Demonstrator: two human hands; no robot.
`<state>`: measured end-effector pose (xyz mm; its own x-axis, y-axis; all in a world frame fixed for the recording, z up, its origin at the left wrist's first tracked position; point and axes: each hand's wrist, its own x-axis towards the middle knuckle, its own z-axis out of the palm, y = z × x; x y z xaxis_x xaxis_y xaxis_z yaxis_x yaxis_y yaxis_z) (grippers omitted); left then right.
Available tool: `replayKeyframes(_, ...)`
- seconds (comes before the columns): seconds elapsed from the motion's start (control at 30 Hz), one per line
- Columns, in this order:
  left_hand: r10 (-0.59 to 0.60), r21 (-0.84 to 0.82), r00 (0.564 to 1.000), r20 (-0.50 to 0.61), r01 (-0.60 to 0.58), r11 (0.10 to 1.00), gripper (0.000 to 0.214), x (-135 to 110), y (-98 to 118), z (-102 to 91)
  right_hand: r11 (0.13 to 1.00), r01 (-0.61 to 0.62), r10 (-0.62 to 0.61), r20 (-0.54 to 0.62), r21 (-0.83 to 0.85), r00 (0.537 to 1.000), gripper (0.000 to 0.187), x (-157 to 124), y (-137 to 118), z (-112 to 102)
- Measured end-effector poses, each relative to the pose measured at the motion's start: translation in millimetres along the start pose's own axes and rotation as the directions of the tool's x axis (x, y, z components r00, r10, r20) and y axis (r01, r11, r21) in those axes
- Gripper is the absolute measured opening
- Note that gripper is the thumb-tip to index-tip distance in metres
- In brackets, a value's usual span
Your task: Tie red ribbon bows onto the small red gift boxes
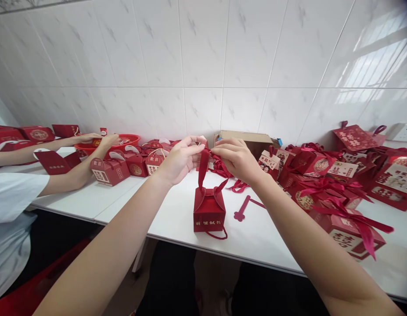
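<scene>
A small dark red gift box (pixel 209 211) stands on the white table (pixel 256 237) in front of me. A red ribbon (pixel 203 169) rises from its top. My left hand (pixel 179 159) and my right hand (pixel 235 159) are both raised above the box, each pinching the ribbon with closed fingers, the fingertips almost meeting. A thin red cord loops out at the base of the box.
Several finished red boxes with ribbon bows (pixel 344 219) crowd the right side. An open cardboard carton (pixel 246 139) stands by the tiled wall. A flat red paper tag (pixel 243 208) lies beside my box. At left, another person's arms (pixel 68 169) reach toward more red boxes (pixel 109 170) and a red basin (pixel 124 139).
</scene>
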<state>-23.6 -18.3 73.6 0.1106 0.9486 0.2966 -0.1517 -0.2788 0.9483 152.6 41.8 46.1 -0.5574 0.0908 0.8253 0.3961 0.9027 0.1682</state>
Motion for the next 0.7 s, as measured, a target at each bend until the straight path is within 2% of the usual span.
replayKeyframes(0.17, -0.091, -0.079, 0.996, -0.003, 0.091, 0.993, 0.001, 1.5, -2.6, -6.0, 0.999, 0.014, -0.016, -0.044, -0.030, 0.999, 0.027, -1.7, 2.1, 0.1)
replayKeyframes(0.37, -0.193, -0.201, 0.977, 0.093, 0.208, 0.957, 0.008, 4.3, -3.4, -12.7, 0.998, 0.012, -0.013, -0.008, -0.067, 1.000, 0.028, -2.6, 4.0, -1.6)
replayKeyframes(0.7, -0.187, -0.277, 0.978, 0.088, 0.204, 0.939, 0.008, 8.6, -5.0, -6.1, 0.996, -0.008, 0.007, -0.007, -0.090, 1.000, 0.027, -4.5, 6.9, 0.6)
